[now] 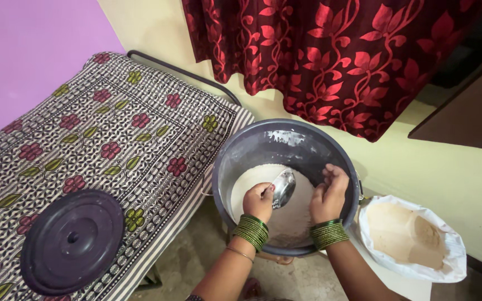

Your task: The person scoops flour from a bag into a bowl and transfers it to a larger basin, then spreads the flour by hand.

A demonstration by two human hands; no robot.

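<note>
Both hands are reaching down into a dark grey bucket standing on the floor, just right of a cot w/ a patterned sheet.

Left hand is gripping a small steel bowl: fingers are curled tight around its near-left rim, and the bowl is sticking out to the right & far side of the knuckles, tilted, shiny outside facing up. It's sitting just above the pale flour filling the bucket's bottom; can't tell if the rim is touching the flour.

Right hand is inside the bucket too, near its right wall, just right of the bowl but not touching it. Fingers are bent inward in a loose claw, tips pointing down at the flour; can't tell if they're pinching any of it or holding nothing. Green bangles are stacked on both wrists.

Round dark lid is lying flat on the sheet, near-left, well apart from the bucket. A white sack, mouth rolled open, is standing just right of the bucket w/ brownish flour inside. Dark red flowered curtain is hanging on the far side, above the bucket.
</note>
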